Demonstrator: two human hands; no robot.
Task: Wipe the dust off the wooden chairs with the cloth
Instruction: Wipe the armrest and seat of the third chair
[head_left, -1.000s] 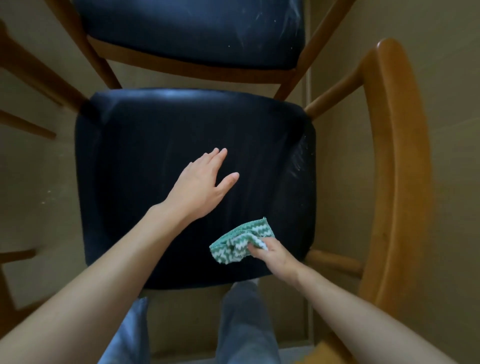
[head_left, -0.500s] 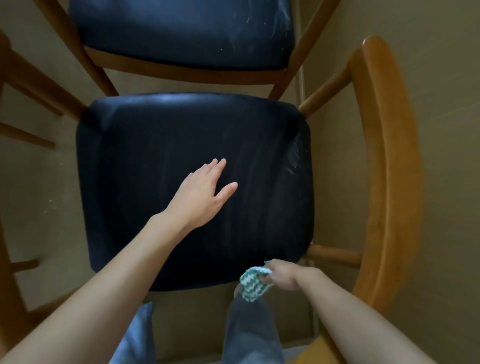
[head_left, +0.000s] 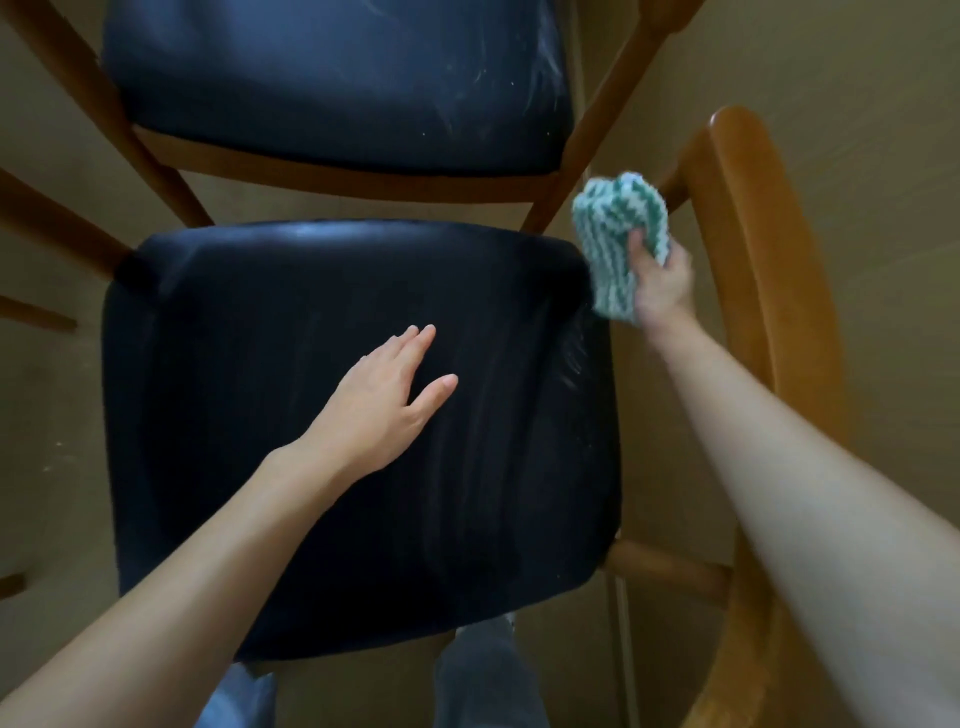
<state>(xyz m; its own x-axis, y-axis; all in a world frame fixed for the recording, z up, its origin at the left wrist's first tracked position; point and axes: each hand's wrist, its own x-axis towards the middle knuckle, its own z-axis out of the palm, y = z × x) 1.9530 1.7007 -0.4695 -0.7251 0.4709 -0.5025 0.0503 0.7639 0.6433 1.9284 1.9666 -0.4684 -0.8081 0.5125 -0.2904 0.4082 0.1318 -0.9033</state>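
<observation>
Wiping hand: our right hand (head_left: 662, 283) has swung from the seat's front edge, where it was half a second ago, up to the far right corner. Its fingers are curled round the cloth, with the thumb pressed into it.
Cloth: the green-and-white cloth (head_left: 618, 244) is bunched in that grip. It lies between the seat corner and the upper spindle (head_left: 670, 193) that runs to the curved back rail (head_left: 769, 291). We cannot tell whether it touches the wood yet.
Bracing hand: our left hand (head_left: 384, 405) has stayed flat on the black seat (head_left: 234, 415), fingers straight, thumb spread, holding nothing.
Seat: pale streaks (head_left: 571, 358) show along its right edge, just below the cloth.
Meaning: we judge that we are done with the middle of the cushion and are moving on to the wooden frame, which is what the task names. The spindle and the back rail look like the next surfaces.
Left to do: the second chair (head_left: 332, 78) beyond shows white specks and smears on its seat, so we reckon plenty of wiping remains.
Caution: a bunched cloth offers a small face, so on a round spindle we would probably need to wrap it round the wood.
</observation>
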